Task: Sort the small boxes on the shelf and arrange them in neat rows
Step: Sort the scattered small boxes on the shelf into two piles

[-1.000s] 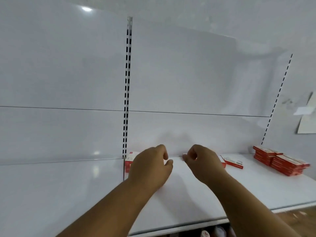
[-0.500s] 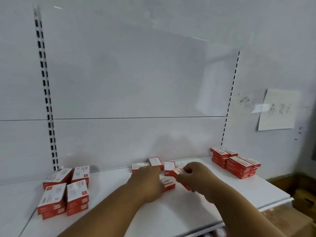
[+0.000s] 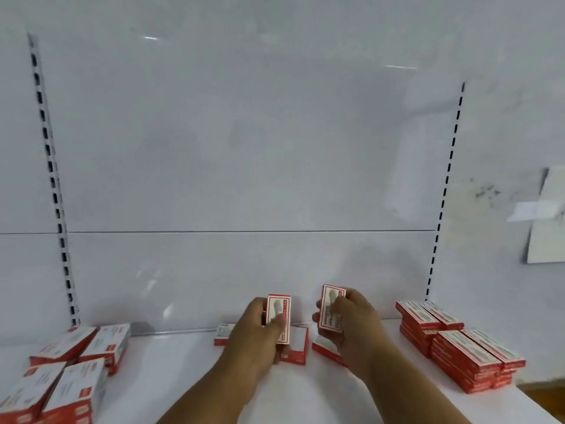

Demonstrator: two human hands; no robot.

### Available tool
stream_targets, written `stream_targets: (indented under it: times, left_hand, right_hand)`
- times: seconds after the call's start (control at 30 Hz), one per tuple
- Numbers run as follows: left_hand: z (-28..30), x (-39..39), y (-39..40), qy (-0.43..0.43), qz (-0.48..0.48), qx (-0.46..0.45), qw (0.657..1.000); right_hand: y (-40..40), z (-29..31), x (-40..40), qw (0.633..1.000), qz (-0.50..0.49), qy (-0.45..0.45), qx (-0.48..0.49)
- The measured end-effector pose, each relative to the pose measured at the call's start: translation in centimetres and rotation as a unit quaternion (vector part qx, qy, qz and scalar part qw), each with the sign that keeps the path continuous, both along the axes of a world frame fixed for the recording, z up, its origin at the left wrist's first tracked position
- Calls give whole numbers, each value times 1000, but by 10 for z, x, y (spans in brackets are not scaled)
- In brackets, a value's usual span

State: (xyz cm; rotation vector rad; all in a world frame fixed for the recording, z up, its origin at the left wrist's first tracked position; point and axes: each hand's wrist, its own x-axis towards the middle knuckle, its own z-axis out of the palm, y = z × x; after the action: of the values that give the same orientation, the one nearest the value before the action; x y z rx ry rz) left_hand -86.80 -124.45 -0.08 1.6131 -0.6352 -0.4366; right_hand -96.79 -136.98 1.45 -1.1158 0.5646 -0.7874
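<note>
My left hand (image 3: 255,335) grips a small red-and-white box (image 3: 279,310), held upright above the white shelf (image 3: 171,371). My right hand (image 3: 354,325) grips a second such box (image 3: 328,304), also upright, just to the right. Under and between the hands lie a few loose boxes: one flat (image 3: 298,344), one at the back (image 3: 222,333), one partly hidden under my right hand (image 3: 324,350). Stacked white-topped boxes (image 3: 70,371) fill the shelf's left end. Neat stacks of red boxes (image 3: 458,344) stand at the right end.
A white back panel (image 3: 244,166) rises behind the shelf, with slotted uprights at the left (image 3: 53,179) and the right (image 3: 446,185). A paper sheet (image 3: 547,221) is taped to the wall at far right. Bare shelf surface lies between the left stacks and my hands.
Both hands have lifted a box each off the shelf and turned them upright; half a second ago they were low over the loose boxes. The view shifted slightly left.
</note>
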Motion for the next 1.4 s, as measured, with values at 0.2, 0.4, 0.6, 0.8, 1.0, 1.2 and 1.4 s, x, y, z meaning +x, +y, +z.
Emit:
stream_targets:
  times: [0.2, 0.4, 0.6, 0.8, 1.0, 1.2, 1.4]
  left_hand:
    - [-15, 7, -11, 3, -37, 25, 999]
    - [-11, 9, -8, 7, -22, -30, 999]
    - [0, -10, -8, -13, -8, -63, 998]
    - [28, -53, -24, -90, -37, -54, 994]
    - [33, -136, -92, -136, -81, -22, 987]
    - [30, -175, -166, -183, -16, 9, 983]
    - [22, -158, -197, -204, 17, 102, 973]
  right_hand:
    - [-5, -12, 8, 991, 56, 43, -114]
    - [-3, -17, 9, 986, -11, 76, -145]
    - [6, -8, -7, 984, -101, 4, -145]
    - [-11, 29, -68, 963, -124, 49, -234]
    - [-84, 50, -167, 922, -125, 161, -330]
    - [-172, 42, -190, 929, -66, 234, -280]
    - [-211, 21, -147, 889, -12, 306, -342]
